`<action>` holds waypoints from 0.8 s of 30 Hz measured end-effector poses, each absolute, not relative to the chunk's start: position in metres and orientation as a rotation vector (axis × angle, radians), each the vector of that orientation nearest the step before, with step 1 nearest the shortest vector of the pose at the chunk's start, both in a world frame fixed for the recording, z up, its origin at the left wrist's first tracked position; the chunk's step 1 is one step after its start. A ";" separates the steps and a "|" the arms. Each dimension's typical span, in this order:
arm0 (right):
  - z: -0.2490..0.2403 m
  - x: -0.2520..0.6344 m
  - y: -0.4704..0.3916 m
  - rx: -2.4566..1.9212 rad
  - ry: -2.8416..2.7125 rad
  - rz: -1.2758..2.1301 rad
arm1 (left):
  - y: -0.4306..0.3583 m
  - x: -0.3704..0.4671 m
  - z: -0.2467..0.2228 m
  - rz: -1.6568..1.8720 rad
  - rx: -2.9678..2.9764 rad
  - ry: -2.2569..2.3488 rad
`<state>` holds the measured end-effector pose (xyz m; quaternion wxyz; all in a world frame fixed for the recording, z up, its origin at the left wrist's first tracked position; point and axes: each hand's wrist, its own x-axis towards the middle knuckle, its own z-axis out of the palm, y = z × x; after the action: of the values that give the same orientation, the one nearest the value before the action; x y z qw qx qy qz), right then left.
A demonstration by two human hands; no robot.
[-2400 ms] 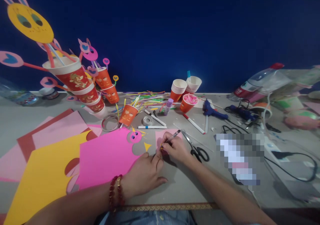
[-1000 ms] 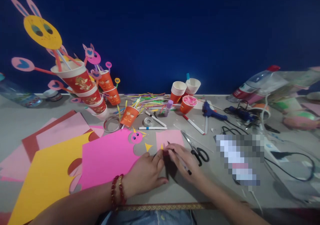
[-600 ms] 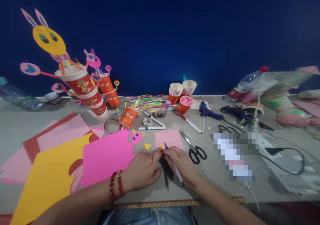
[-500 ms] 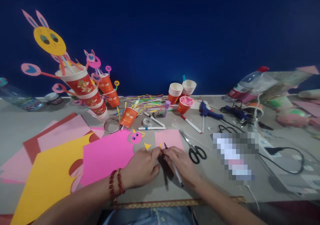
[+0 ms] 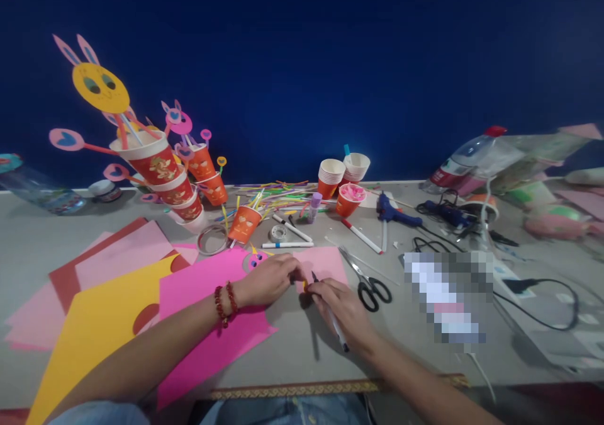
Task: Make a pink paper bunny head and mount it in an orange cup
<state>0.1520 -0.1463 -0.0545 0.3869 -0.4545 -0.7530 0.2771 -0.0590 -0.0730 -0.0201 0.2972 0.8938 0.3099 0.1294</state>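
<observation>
My right hand is closed around a slim white marker with its dark tip pointing up and away. A small yellow paper piece sits at the right fingertips. Close beside it, my left hand has its fingers bent together and pointing down; what lies under them is hidden. Behind both hands is a square of pink paper. A magenta paper face with drawn eyes shows just behind the left hand. Under the left wrist lies a magenta sheet.
Black-handled scissors lie right of the pink square. Yellow paper spreads at left, near stacked cup figures. Markers, a tape roll, a glue stick, an orange cup and a blue glue gun stand or lie behind.
My left hand has moved up and away from the right fingertips, covering the loose yellow triangle seen earlier. My right hand keeps the marker in nearly the same place.
</observation>
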 end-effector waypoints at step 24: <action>-0.054 0.146 -0.123 -1.185 -1.767 0.921 | -0.065 -0.068 -0.042 0.453 2.328 0.796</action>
<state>0.1459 -0.1235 -0.0542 0.4000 -0.4684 -0.6986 0.3641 -0.0678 -0.0651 -0.0424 0.3146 0.8833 0.3022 0.1717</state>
